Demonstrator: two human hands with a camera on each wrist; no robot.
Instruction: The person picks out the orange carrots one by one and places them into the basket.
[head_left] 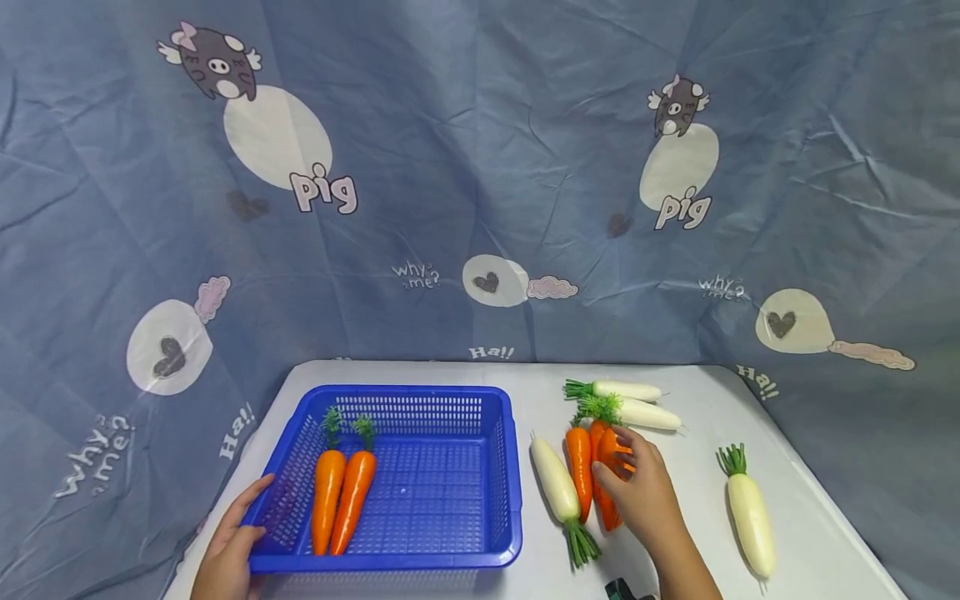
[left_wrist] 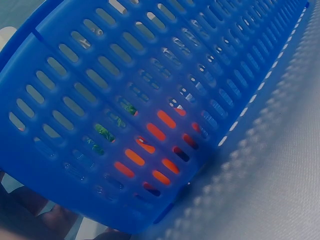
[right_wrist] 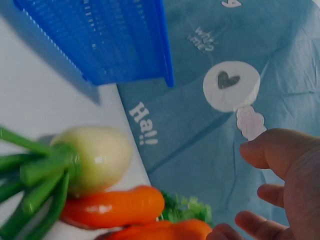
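My left hand (head_left: 228, 542) holds the left rim of a blue plastic basket (head_left: 390, 562); its fingers (left_wrist: 60, 220) show partly at the rim's edge in the left wrist view. Inside the basket, two carrots (head_left: 327, 500) with green tops lie side by side at the left. To the right of the basket, my right hand (head_left: 641, 487) is over a cluster of carrots (head_left: 580, 467), fingers spread and slightly bent. In the right wrist view the thumb and fingers stand apart with nothing between them, close to a carrot (right_wrist: 170, 231). Some of the cluster is hidden beneath the hand.
A white radish (head_left: 557, 482) lies between basket and carrots. Two more radishes (head_left: 648, 414) lie behind the carrots, and another radish (head_left: 750, 525) lies far right. The white table (head_left: 810, 500) meets a blue printed cloth (head_left: 450, 167) at the back.
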